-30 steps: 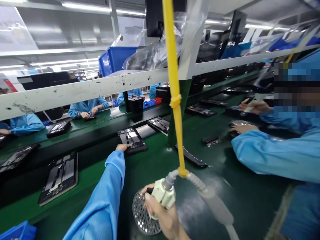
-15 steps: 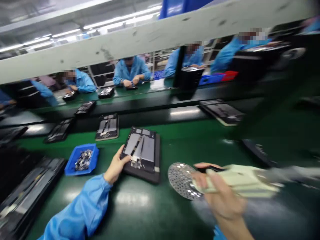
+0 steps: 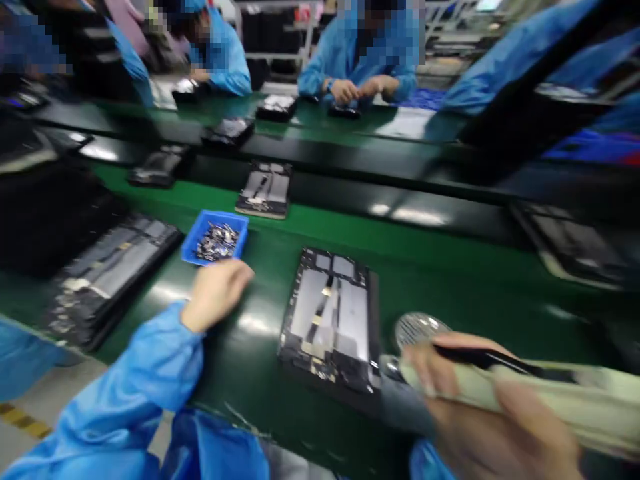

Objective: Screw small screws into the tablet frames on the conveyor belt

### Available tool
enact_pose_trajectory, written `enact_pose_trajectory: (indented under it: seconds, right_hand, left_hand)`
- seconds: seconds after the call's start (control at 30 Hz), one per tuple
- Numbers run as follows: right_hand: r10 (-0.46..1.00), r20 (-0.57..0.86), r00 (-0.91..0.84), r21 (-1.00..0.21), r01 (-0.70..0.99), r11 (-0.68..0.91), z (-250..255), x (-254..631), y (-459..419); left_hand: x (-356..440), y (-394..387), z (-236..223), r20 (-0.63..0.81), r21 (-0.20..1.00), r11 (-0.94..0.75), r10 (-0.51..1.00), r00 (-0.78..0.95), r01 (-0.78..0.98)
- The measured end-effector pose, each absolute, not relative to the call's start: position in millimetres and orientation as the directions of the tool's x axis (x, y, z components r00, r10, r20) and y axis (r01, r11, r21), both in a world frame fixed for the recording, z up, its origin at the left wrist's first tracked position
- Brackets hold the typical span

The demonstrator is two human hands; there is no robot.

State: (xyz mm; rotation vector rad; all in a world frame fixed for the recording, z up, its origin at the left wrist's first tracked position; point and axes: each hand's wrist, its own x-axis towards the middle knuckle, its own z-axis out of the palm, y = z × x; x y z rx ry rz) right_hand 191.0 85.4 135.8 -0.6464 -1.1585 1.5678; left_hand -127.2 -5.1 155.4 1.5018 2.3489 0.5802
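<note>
My left hand (image 3: 217,293) is beside the near edge of a blue tray (image 3: 187,250) of small metal parts. Its fingers look curled but are blurred and mostly hidden, so I cannot tell what, if anything, they hold. An opened tablet (image 3: 327,313), grey battery cells exposed, lies flat on a dark piece before me, with neither hand gripping it. My right hand (image 3: 480,400), blurred, is wrapped round a cream electric screwdriver (image 3: 590,400) with a black lever. The tool's silver nose appears close to the tablet's lower right corner. Just behind it sits a round perforated metal plate (image 3: 417,327).
A stack of opened tablets (image 3: 110,267) stands at left, beside a dark block. Another opened tablet (image 3: 265,190) lies behind the tray, and one (image 3: 570,240) at far right. Across the conveyor (image 3: 350,180), co-workers in blue sleeves handle devices.
My left hand has let go of the tablet and moved left to the blue tray. The tablet now lies flat on the bench. The screwdriver is closer to it, and my view has turned left and down.
</note>
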Motion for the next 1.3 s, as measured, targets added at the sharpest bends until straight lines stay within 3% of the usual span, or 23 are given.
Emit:
enact_pose_trajectory:
  seconds: [0.07, 0.13, 0.2, 0.27, 0.5, 0.77, 0.9, 1.03, 1.17, 1.3]
  right_hand:
    - [0.946, 0.191, -0.261, -0.922, -0.379, 0.082, 146, 175, 74]
    - [0.936, 0.223, -0.272, -0.929, -0.35, 0.119, 150, 163, 68]
    - [0.924, 0.235, -0.301, -0.935, -0.328, 0.132, 151, 157, 64]
    - [0.914, 0.24, -0.328, -0.943, -0.304, 0.138, 151, 153, 60]
    - [0.876, 0.238, -0.419, -0.951, -0.282, 0.123, 149, 146, 55]
    - [0.853, 0.226, -0.47, -0.946, -0.314, 0.078, 151, 140, 56]
    - [0.856, 0.207, -0.474, -0.955, -0.287, 0.072, 150, 140, 53]
    - [0.873, 0.175, -0.455, -0.971, -0.227, 0.077, 150, 138, 48]
    - [0.874, 0.151, -0.462, -0.976, -0.209, 0.059, 149, 136, 45]
    - [0.866, 0.159, -0.473, -0.973, -0.225, 0.056, 148, 139, 46]
  left_hand:
    - [-159, 13, 155, 0.117, 0.3, 0.485, 0.836, -0.536, 0.821]
    - [-187, 34, 144, 0.021, 0.192, 0.492, 0.863, -0.505, 0.849]
    - [-203, 49, 129, -0.139, 0.17, 0.479, 0.877, -0.46, 0.861]
    - [-210, 57, 118, -0.2, 0.2, 0.485, 0.871, -0.449, 0.851]
    - [-202, 55, 116, -0.078, 0.395, 0.545, 0.822, -0.565, 0.739]
    - [-200, 59, 109, -0.089, 0.566, 0.537, 0.794, -0.601, 0.626]
    - [-192, 54, 117, -0.016, 0.534, 0.513, 0.801, -0.599, 0.672]
    - [-188, 51, 134, 0.181, 0.481, 0.503, 0.744, -0.643, 0.718]
    - [-154, 50, 146, 0.347, 0.543, 0.289, 0.778, -0.524, 0.788]
    - [-74, 47, 123, 0.404, 0.592, -0.223, 0.914, -0.045, 0.775]
